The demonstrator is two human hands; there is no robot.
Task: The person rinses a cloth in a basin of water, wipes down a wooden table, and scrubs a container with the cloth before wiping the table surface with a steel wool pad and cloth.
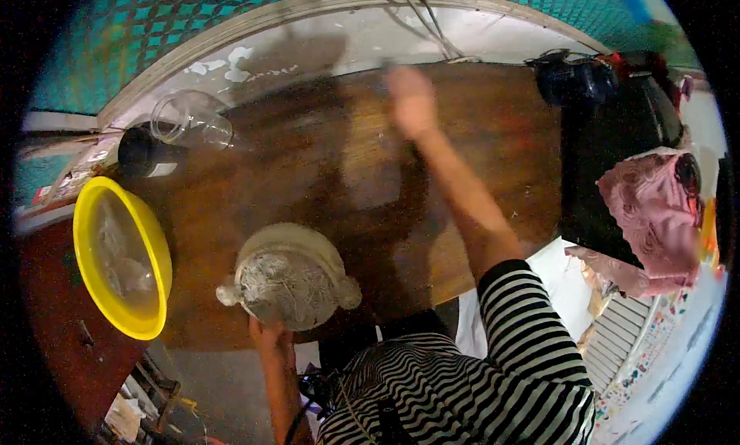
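- One pale vessel with two knobby handles point(289, 275) sits low on my feed, over the near edge of the brown surface point(493, 160); whether it rests there or is held up, I cannot tell. Whitish, wrinkled stuff shows in its mouth.
- Beneath its near rim I see the left hand point(270, 333), fingers apparently closed on that rim, so I judge the vessel held, not put down.
- Farther right, the right hand point(412, 102) reaches to the back of the surface; blur hides its fingers, and I cannot tell if they are wide, narrow or holding anything.
- My reading: work is under way, both arms busy; nothing I see marks it finished, and I cannot measure what is left.
- Back at the left, a yellow basin point(163, 275) with pale, glossy contents stands tilted in my fisheye view, well apart from both hands.
- Behind it lie a dark cylinder point(139, 156) and a clear jar point(193, 125), near the wall.
- Toward the right end, a black bulky item point(605, 175) and a pink cloth point(647, 206) crowd that side; between vessel and right hand I see nothing standing in the way.
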